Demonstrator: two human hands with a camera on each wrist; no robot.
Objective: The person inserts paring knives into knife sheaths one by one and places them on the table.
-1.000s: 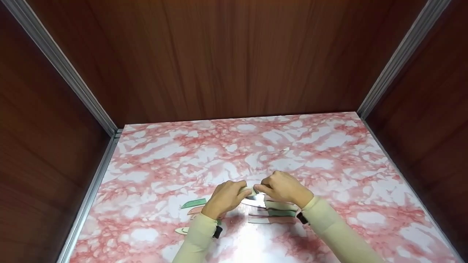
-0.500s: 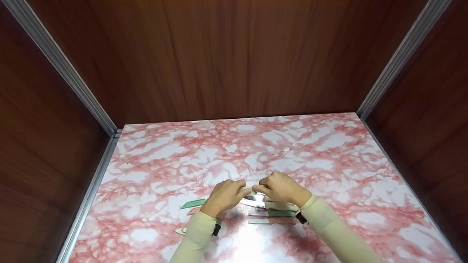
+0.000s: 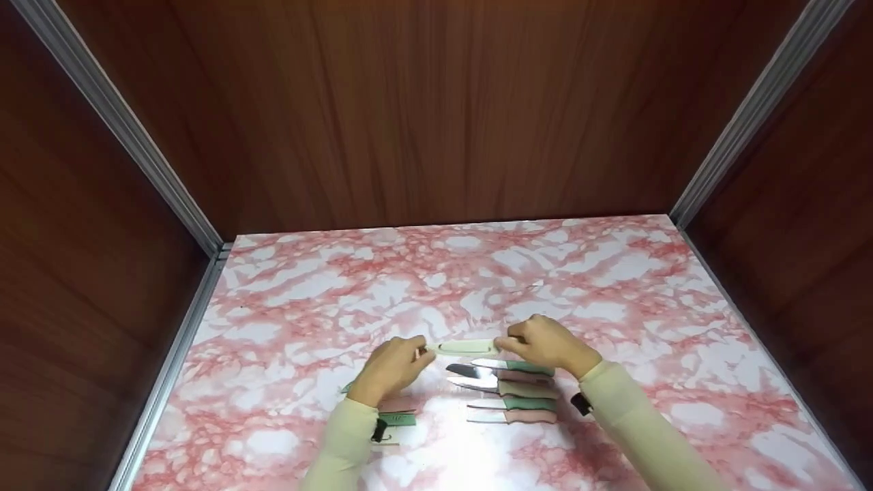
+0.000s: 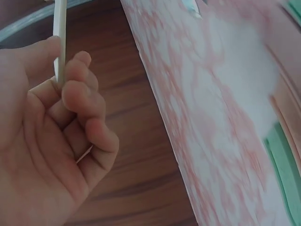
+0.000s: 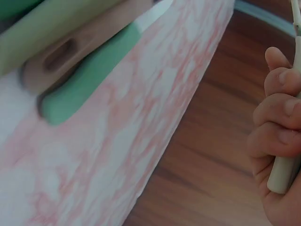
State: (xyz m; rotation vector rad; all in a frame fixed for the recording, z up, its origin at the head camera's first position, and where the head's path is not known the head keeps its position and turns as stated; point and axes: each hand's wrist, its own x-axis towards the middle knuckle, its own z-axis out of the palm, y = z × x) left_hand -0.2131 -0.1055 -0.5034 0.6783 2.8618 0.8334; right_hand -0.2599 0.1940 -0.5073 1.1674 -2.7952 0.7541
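Observation:
A cream knife sheath (image 3: 466,347) with a long slot spans between the two hands, level over the table. My left hand (image 3: 389,368) pinches its left end between thumb and fingers, as the left wrist view shows of the sheath (image 4: 59,28). The right hand (image 3: 549,344) curls its fingers round a cream knife handle (image 5: 284,174), which lines up with the sheath; the blade is hidden. Just below the hands lie several knives in a row, among them a green one (image 3: 528,367), a beige one (image 3: 525,389) and a pink one (image 3: 530,415), blades to the left.
Beneath the left forearm lie more sheaths, including a green one (image 3: 400,419) and a pink one (image 3: 399,406), partly hidden by the sleeve. The pink-and-white marbled table (image 3: 382,273) is bounded by dark wood panels (image 3: 436,116) at the back and sides.
Both hands have moved apart, the left one leftward, the right one slightly rightward. The slotted sheath between them now shows. More of the row of knives has come into sight.

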